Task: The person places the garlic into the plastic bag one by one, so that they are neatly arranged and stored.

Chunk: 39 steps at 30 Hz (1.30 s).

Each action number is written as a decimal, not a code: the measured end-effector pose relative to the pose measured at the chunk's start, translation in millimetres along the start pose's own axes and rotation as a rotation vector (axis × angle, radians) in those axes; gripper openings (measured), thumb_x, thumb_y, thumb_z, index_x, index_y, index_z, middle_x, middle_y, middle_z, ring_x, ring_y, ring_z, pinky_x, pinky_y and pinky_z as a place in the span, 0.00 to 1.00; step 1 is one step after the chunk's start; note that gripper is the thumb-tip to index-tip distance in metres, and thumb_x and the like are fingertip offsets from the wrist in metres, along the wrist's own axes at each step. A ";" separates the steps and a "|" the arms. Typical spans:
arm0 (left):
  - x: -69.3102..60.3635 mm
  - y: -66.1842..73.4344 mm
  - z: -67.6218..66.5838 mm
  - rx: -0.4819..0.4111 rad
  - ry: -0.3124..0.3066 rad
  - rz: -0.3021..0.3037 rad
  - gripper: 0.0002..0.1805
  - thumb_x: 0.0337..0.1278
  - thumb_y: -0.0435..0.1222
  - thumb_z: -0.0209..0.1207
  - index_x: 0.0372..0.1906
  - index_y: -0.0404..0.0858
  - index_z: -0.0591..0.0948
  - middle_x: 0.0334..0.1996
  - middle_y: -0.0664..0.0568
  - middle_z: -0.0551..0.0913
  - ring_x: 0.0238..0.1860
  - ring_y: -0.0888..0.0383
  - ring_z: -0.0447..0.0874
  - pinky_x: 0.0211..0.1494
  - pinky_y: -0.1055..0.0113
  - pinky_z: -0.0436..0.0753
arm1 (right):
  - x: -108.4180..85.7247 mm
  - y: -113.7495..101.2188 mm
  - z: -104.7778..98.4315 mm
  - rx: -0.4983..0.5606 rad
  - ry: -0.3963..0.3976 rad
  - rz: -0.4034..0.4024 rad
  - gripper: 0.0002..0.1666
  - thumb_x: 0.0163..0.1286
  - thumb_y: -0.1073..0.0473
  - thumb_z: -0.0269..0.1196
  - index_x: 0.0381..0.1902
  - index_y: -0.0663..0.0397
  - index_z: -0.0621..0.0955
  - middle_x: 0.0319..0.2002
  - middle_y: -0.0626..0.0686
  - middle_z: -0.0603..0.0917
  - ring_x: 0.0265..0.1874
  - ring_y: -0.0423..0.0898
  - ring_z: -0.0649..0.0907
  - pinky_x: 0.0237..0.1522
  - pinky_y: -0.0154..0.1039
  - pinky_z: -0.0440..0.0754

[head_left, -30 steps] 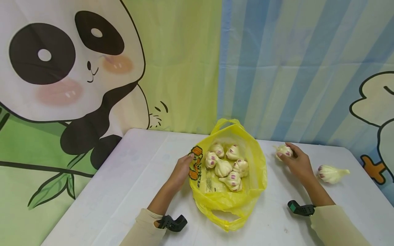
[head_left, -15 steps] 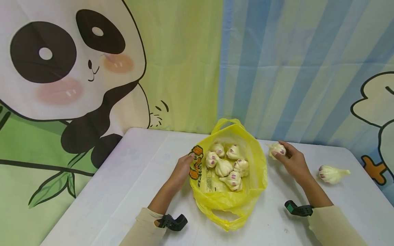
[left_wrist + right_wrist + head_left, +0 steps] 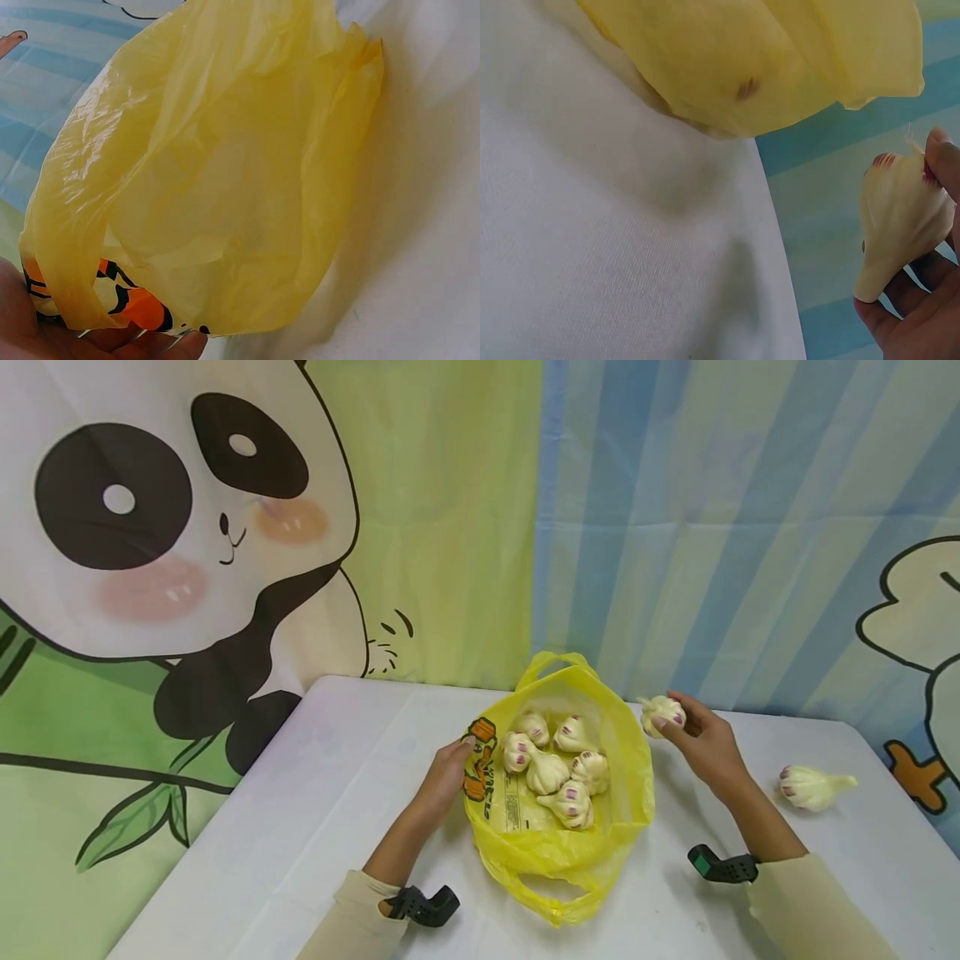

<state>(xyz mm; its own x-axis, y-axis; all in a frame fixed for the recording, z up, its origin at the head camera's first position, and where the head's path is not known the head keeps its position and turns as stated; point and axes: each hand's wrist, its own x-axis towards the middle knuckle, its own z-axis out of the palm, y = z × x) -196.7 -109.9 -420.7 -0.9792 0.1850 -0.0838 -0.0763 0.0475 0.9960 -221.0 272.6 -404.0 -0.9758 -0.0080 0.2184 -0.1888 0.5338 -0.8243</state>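
Observation:
A yellow plastic bag (image 3: 633,777) stands open on the table with several garlic bulbs (image 3: 546,772) inside it. My left hand (image 3: 444,781) pinches the bag's left rim, over the orange print; in the left wrist view the fingers (image 3: 150,345) lie under the bag's edge. My right hand (image 3: 708,745) holds one garlic bulb (image 3: 663,716) above the table, just right of the bag and apart from it. The right wrist view shows this bulb (image 3: 904,206) between thumb and fingers, stem pointing down. Another garlic bulb (image 3: 813,787) lies on the table to the right.
The white table (image 3: 315,827) ends at a back edge against a printed curtain (image 3: 720,527) with a panda on its left part. One bag handle (image 3: 555,906) hangs toward the front, and another stands up at the back.
My right hand has moved left and slightly up with the garlic bulb, closer to the bag. The left hand keeps its grip on the bag's rim, almost still.

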 end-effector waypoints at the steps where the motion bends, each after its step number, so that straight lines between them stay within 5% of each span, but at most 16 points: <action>1: 0.2 0.2 0.1 -0.004 -0.002 0.000 0.28 0.77 0.50 0.39 0.60 0.33 0.76 0.42 0.36 0.80 0.47 0.40 0.77 0.54 0.59 0.72 | 0.3 -1.4 0.1 0.003 0.003 -0.002 0.43 0.71 0.42 0.58 0.75 0.56 0.59 0.66 0.66 0.68 0.60 0.62 0.73 0.42 0.19 0.72; 23: 0.6 -0.4 0.7 -0.008 -0.010 0.022 0.28 0.76 0.50 0.39 0.61 0.33 0.75 0.44 0.34 0.80 0.50 0.40 0.77 0.57 0.57 0.71 | 5.3 -30.6 -0.4 0.055 0.047 -0.047 0.39 0.73 0.44 0.57 0.74 0.56 0.61 0.66 0.63 0.69 0.60 0.57 0.73 0.46 0.22 0.74; 31: -1.7 4.2 -1.2 -0.021 -0.022 0.009 0.27 0.78 0.46 0.37 0.62 0.29 0.73 0.39 0.44 0.81 0.51 0.37 0.75 0.59 0.55 0.70 | 7.7 -51.8 3.7 0.048 0.044 -0.103 0.38 0.73 0.45 0.58 0.74 0.53 0.62 0.64 0.62 0.71 0.59 0.58 0.74 0.44 0.21 0.74; 37: -16.9 26.8 1.7 -0.010 -0.035 0.006 0.25 0.79 0.40 0.36 0.62 0.26 0.72 0.36 0.47 0.82 0.52 0.33 0.73 0.59 0.54 0.71 | 14.7 -65.2 4.1 0.140 0.049 -0.120 0.36 0.73 0.46 0.58 0.74 0.51 0.63 0.66 0.59 0.70 0.59 0.46 0.75 0.48 0.23 0.74; 39: -14.5 23.0 2.3 -0.013 -0.029 0.008 0.26 0.78 0.43 0.37 0.61 0.27 0.73 0.37 0.44 0.81 0.51 0.35 0.74 0.58 0.55 0.71 | 15.8 -68.9 3.8 0.182 0.052 -0.147 0.35 0.74 0.49 0.58 0.74 0.52 0.63 0.66 0.60 0.70 0.58 0.42 0.76 0.49 0.24 0.74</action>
<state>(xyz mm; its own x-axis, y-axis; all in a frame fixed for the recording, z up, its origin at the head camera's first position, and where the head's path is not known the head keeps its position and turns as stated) -183.8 -109.3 -396.6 -0.9740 0.2134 -0.0763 -0.0708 0.0334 0.9969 -223.8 232.6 -345.8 -0.9302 -0.0284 0.3659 -0.3499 0.3690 -0.8610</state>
